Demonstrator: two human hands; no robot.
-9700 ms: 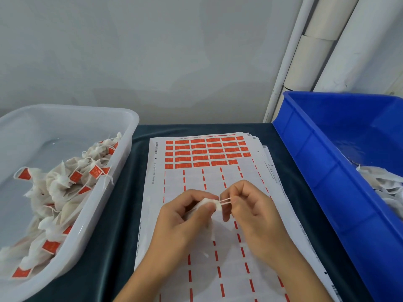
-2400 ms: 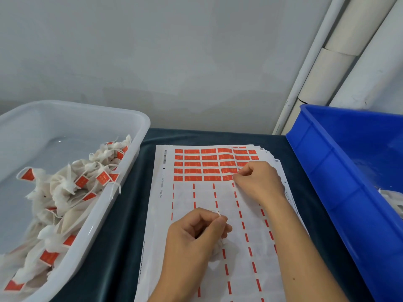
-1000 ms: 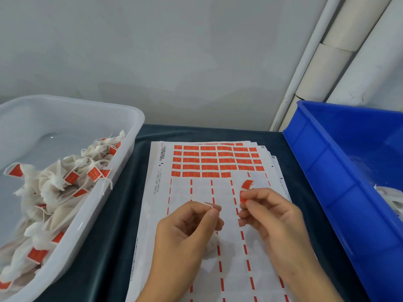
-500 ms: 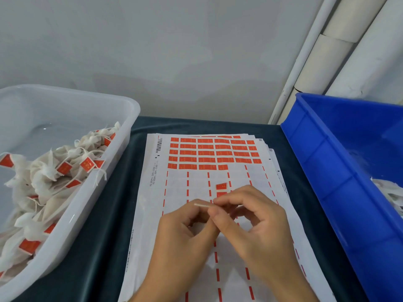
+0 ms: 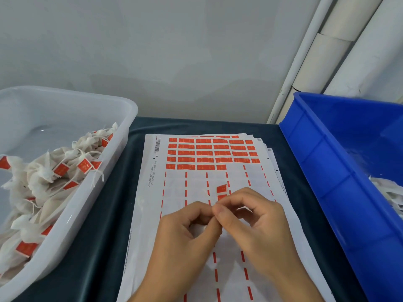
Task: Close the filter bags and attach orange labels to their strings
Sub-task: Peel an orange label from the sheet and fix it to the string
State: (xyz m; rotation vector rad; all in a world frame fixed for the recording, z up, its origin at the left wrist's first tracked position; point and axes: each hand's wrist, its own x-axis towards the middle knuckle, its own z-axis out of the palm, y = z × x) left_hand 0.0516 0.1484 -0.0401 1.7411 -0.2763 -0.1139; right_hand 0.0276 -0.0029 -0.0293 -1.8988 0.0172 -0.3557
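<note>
Orange and folded, a label (image 5: 222,190) stood up between the fingertips of the right hand (image 5: 257,227), which pinched it over the middle of the label sheet (image 5: 150,214). The left hand (image 5: 185,238) met it thumb to thumb, fingers curled round a white filter bag (image 5: 199,228) of which only a scrap showed in the palm; its string could not be made out. The sheets lay on a dark cloth-covered table (image 5: 102,236), unpeeled orange labels filling the rows at their far edge. At the table's left edge a clear tub (image 5: 122,136) held labelled bags (image 5: 54,177); at the right edge a blue bin (image 5: 322,171) held white bags (image 5: 390,195).
</note>
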